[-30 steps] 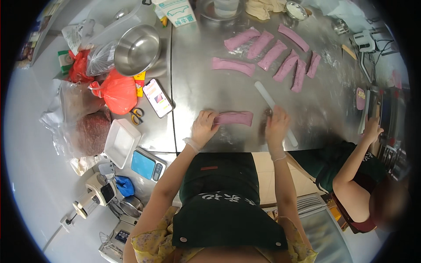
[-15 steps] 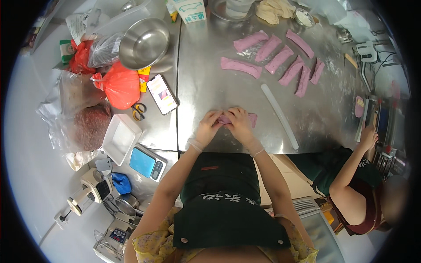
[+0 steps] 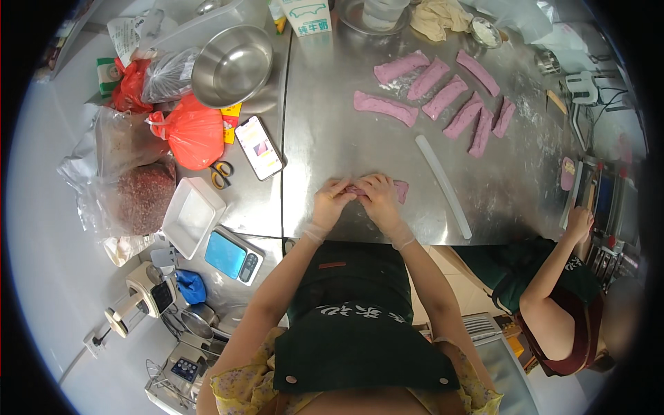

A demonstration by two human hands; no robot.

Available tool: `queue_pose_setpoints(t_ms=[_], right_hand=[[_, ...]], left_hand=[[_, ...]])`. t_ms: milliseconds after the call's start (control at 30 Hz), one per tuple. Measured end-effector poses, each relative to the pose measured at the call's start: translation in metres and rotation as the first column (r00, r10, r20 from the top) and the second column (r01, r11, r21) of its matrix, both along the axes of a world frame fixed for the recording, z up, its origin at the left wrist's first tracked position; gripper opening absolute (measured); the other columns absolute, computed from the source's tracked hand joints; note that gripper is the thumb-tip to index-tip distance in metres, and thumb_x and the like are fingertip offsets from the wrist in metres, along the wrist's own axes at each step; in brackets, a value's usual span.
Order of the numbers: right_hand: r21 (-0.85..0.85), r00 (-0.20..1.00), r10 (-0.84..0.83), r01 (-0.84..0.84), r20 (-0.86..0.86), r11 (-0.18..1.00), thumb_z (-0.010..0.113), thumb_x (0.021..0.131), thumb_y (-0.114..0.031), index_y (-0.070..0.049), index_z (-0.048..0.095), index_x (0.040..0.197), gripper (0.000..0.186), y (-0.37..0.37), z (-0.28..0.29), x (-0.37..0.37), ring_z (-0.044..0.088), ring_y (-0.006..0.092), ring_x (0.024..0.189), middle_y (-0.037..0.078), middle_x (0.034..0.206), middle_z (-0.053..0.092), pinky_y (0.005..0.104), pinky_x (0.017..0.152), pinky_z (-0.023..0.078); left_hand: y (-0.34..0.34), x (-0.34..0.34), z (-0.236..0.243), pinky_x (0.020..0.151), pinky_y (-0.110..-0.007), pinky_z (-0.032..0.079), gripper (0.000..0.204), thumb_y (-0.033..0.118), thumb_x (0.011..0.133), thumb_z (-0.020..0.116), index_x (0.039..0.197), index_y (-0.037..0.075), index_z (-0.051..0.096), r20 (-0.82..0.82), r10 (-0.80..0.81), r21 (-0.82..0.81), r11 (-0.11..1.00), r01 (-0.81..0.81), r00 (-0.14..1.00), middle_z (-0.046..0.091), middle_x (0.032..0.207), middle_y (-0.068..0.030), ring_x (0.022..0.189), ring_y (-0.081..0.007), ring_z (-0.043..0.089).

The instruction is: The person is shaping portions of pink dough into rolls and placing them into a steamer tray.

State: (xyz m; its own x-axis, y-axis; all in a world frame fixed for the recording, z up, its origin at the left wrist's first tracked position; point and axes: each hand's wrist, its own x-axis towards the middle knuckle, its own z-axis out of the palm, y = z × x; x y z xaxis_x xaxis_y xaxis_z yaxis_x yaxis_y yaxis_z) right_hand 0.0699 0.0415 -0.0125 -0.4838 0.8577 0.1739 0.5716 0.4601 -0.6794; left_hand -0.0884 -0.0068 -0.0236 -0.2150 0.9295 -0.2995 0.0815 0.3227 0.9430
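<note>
On the steel table (image 3: 325, 124), my left hand (image 3: 333, 203) and my right hand (image 3: 379, 205) meet over a strip of pink dough (image 3: 400, 191). Both have their fingers bent closed on the dough, pinching it along its left and middle part; its right end shows beyond my right fingers. A white rolling pin (image 3: 443, 185) lies slanted to the right of my right hand, apart from it. Several more pink dough strips (image 3: 445, 95) lie farther back, with some white flour beside them.
At left are a phone (image 3: 259, 147), scissors (image 3: 220, 174), a red bag (image 3: 190, 131), a steel bowl (image 3: 232, 66), a white tray (image 3: 194, 218) and a scale (image 3: 233, 254). A co-worker's hand (image 3: 579, 223) is at the right, by long tools and equipment (image 3: 602, 200).
My right hand has moved left from beside the rolling pin onto the dough strip, joining my left hand. The co-worker's hand has shifted slightly lower in the view.
</note>
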Motion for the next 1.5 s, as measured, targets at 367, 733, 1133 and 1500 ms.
queue_pose_setpoints(t_ms=[367,733,1133,1500], right_hand=[[-0.079,0.999,0.027,-0.029,-0.03,0.996,0.074,0.074,-0.012,-0.006,0.066,0.109,0.036,-0.001,0.002,0.004,0.057,0.0298,0.105,0.008,0.107,0.065,0.0433,0.095,0.042],[0.028,0.746,-0.626,0.637,0.227,0.77,0.068,0.083,-0.007,-0.008,0.059,0.129,0.047,-0.031,0.001,0.121,0.051,0.0364,0.117,0.016,0.127,0.057,0.0482,0.1,0.04],[0.137,0.79,-0.51,0.495,0.34,0.858,0.069,0.083,-0.01,-0.012,0.053,0.138,0.057,-0.026,-0.003,0.164,0.057,0.033,0.1,0.013,0.108,0.058,0.0422,0.083,0.05],[-0.211,0.72,-0.664,0.694,0.203,0.688,0.065,0.09,-0.013,-0.012,0.044,0.144,0.058,-0.103,0.02,0.12,0.061,0.037,0.093,0.016,0.102,0.057,0.044,0.075,0.052]], left_hand=[[0.004,0.008,-0.002,0.075,-0.026,0.054,0.02,0.003,0.085,0.071,0.103,-0.005,0.073,0.084,0.094,-0.146,0.986,-0.081,0.992,0.07,0.094,-0.0109,0.087,-0.0169,0.067],[0.007,0.014,0.016,0.072,-0.031,0.054,0.018,0.005,0.081,0.072,0.099,0.001,0.076,-0.335,0.003,-0.021,1.0,-0.011,0.942,0.067,0.092,-0.0124,0.082,-0.0225,0.067],[0.026,0.095,0.034,0.12,-0.047,0.017,0.1,0.064,0.075,0.064,0.14,-0.009,0.044,-0.906,-0.334,-0.379,0.362,0.852,-0.261,0.035,0.154,-0.02,0.148,-0.0321,0.019],[0.043,0.103,0.033,0.119,-0.052,0.018,0.097,0.062,0.081,0.061,0.14,-0.011,0.041,-0.828,-0.557,-0.317,0.369,0.873,-0.065,0.041,0.148,-0.025,0.145,-0.0368,0.026]])
